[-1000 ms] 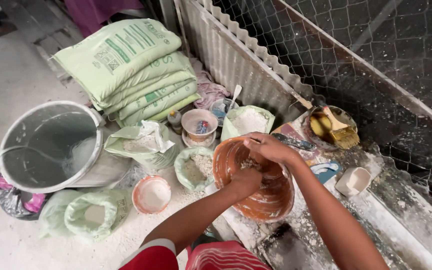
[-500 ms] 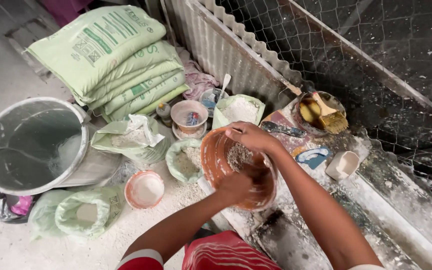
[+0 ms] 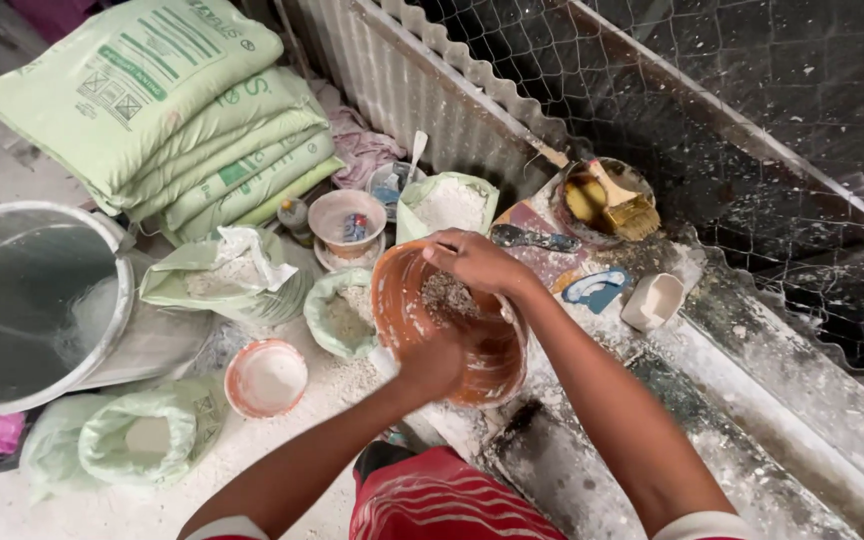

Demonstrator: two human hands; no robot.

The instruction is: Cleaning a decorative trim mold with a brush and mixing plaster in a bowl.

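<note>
I see the orange bowl point(image 3: 452, 330) at frame centre, tilted, grey powder inside | left hand point(image 3: 432, 365) grasps its rim at 6 o'clock | right hand point(image 3: 477, 262) grips the rim at 12 o'clock | open green bag point(image 3: 344, 315) touching at 9 o'clock | small white-filled bowl point(image 3: 266, 377) near, 8 o'clock

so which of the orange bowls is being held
The large orange bowl with grey powder, gripped by the left hand and right hand; the small orange bowl of white powder sits untouched.
</note>
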